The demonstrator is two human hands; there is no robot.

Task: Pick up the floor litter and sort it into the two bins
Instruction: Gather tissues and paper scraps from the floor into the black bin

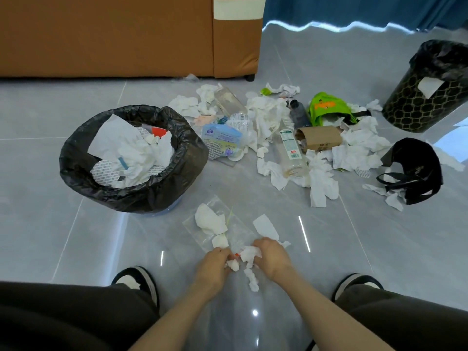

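Observation:
My left hand (215, 262) and my right hand (271, 254) meet low over the floor, both closed on crumpled white tissues (247, 258). A small orange piece shows between them. Just beyond lies a clear plastic bag (228, 231) with more tissue wads on it. A bin lined with a black bag (76, 158) stands at the left, holding tissues and paper. A second bin, black with a gold honeycomb pattern (415, 107), stands at the far right. A large litter pile (291, 130) of tissues, bottles and wrappers lies between them.
In the pile are a clear bottle (290, 153), a cardboard sleeve (320, 138), a green bag (326, 107) and a blue wipes pack (221, 140). A black paper bag (415, 171) lies on its side at right. A brown sofa (126, 34) stands behind. My shoes flank my hands.

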